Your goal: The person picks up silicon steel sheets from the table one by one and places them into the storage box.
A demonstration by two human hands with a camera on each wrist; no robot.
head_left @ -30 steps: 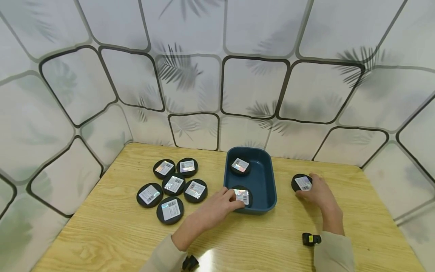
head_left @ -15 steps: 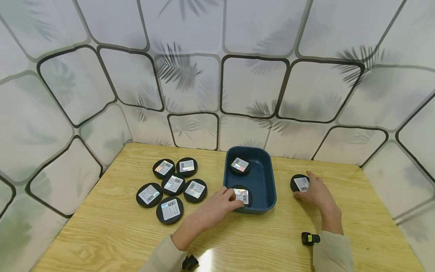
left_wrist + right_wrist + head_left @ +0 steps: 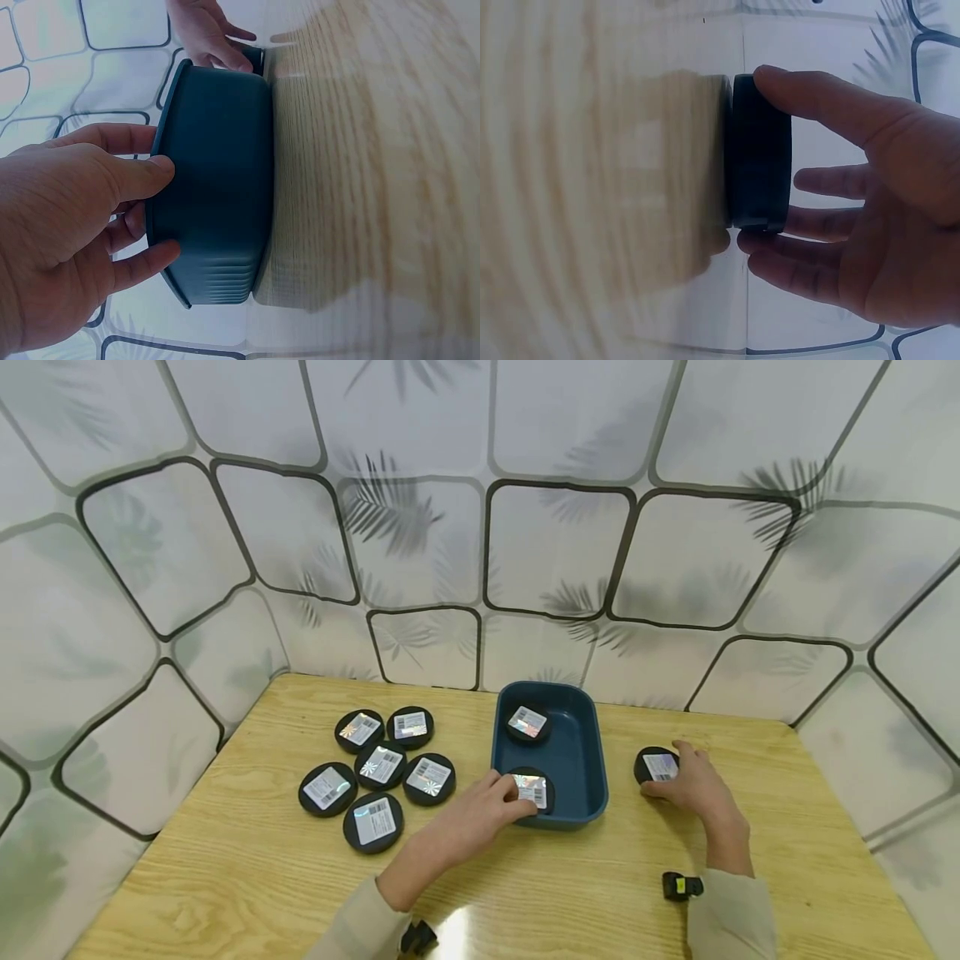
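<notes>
At the near-left corner of a dark blue plastic bin (image 3: 573,752), my left hand (image 3: 476,814) grips the rim. In the left wrist view, its thumb (image 3: 159,169) rests on the bin's outer wall while some fingers reach behind the rim. Two flat black discs with white barcode labels lie inside, a far disc (image 3: 527,724) and a near disc (image 3: 534,792) beside the left fingertips. Right of the bin, my right hand (image 3: 696,781) holds another black disc (image 3: 656,765) by its edges on the table. The right wrist view shows that disc (image 3: 761,154) between thumb and fingers.
Several more black discs, one of them (image 3: 381,765) in the middle, lie grouped on the wooden table (image 3: 247,877) left of the bin. A pale patterned backdrop (image 3: 420,543) rises behind the table and on both sides.
My right hand and its black disc have shifted slightly left toward the bin. My left hand stays at the bin's rim, and the other discs stay put.
</notes>
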